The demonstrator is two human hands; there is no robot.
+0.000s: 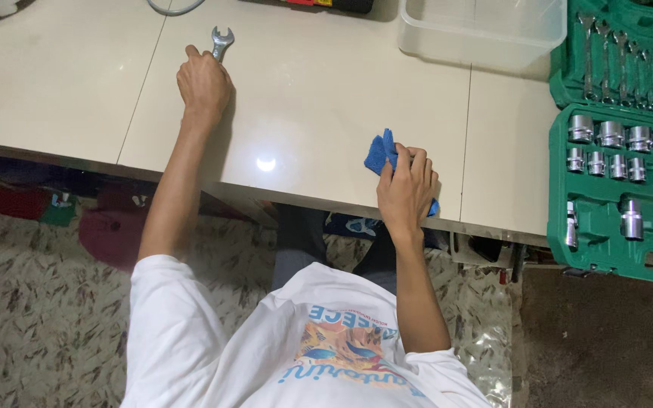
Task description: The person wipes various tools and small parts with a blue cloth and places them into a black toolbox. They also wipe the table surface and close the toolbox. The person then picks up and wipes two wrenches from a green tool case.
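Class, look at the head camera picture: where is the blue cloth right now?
The blue cloth lies under the right hand near the front edge of the pale table, left of the green socket case.

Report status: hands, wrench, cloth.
Left hand gripping wrench on table. Right hand holding blue cloth at table edge. Nothing between them.
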